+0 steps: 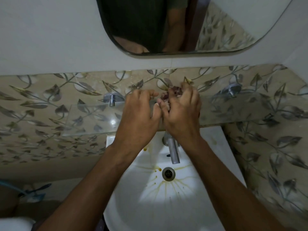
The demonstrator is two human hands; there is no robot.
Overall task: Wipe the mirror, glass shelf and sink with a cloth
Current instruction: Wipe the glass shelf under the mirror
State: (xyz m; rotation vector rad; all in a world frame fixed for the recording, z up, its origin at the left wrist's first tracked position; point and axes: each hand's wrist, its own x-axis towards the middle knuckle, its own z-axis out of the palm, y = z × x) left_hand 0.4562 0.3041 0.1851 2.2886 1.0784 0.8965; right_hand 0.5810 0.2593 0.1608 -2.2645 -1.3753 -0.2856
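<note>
Gripping a crumpled cloth (173, 94), your right hand (181, 114) rests over the glass shelf (93, 117); your left hand (140, 114), fingers curled, holds nothing visible, above the sink (166, 205).

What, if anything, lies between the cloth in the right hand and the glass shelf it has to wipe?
Nothing visible does. The right hand bunches the cloth directly over the middle of the glass shelf, with the left hand alongside. The shelf's visible surface carries no objects.
</note>
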